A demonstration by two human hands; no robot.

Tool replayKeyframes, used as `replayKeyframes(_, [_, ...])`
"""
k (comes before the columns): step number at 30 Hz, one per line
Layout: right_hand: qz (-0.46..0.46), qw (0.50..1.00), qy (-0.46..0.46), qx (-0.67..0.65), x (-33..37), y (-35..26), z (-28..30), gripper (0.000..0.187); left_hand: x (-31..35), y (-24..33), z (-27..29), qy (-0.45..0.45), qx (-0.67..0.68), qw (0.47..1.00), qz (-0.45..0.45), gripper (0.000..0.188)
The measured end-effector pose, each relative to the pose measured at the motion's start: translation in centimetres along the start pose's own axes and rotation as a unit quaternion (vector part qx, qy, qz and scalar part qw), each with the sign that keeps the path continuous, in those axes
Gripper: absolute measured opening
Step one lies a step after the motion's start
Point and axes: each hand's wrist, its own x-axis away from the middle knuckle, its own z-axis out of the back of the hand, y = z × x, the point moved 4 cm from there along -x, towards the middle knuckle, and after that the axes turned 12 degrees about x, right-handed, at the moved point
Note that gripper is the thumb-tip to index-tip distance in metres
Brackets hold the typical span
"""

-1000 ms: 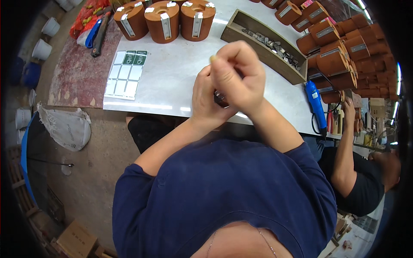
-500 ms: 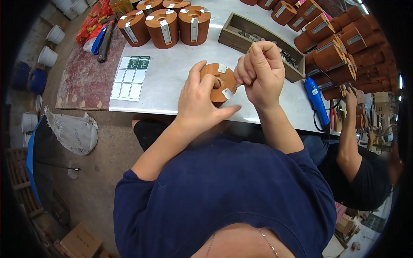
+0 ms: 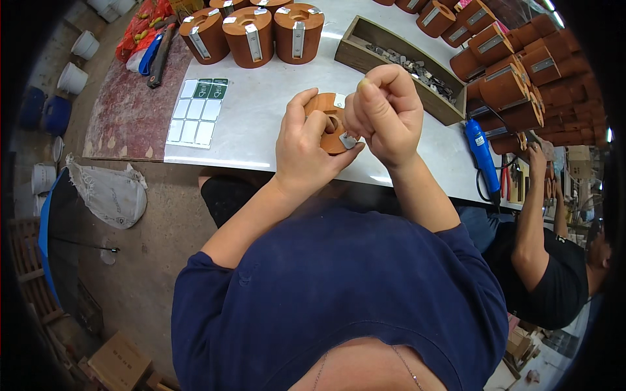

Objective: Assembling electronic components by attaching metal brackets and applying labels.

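Note:
On the table in front of me, a reddish-brown wooden cylinder (image 3: pixel 322 103) stands with its round face up and a hole in its middle. My left hand (image 3: pixel 302 144) grips it, with a finger at the hole and the thumb along the near side. Small metal plates sit on its rim; the nearer metal plate (image 3: pixel 347 140) is just beside my left thumb. My right hand (image 3: pixel 389 117) is closed in a pinch over the cylinder's right side. What it holds is hidden by its fingers.
Finished-looking wooden cylinders (image 3: pixel 251 47) with metal strips stand at the back left. A wooden tray (image 3: pixel 450 116) of small metal parts lies at the back right, near a blue electric screwdriver (image 3: pixel 479 153). A label sheet (image 3: pixel 193 112) lies left. A co-worker's arm (image 3: pixel 531 215) reaches in at right.
My right hand has moved slightly left and down, closer over the cylinder's rim. My left thumb has come in against the cylinder. The view has shifted a little.

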Motion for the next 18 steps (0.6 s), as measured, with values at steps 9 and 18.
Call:
replayKeyframes(9, [-0.020, 0.997, -0.074, -0.024, -0.1, 0.2, -0.4, 0.009, 0.1, -0.8, -0.2, -0.015, 0.039, 0.999, 0.007, 0.043])
replayKeyframes(18, [-0.041, 0.993, -0.109, -0.024, -0.7, 0.4, 0.1, 0.010, -0.1, -0.9, -0.2, -0.029, 0.073, 0.997, 0.013, 0.041])
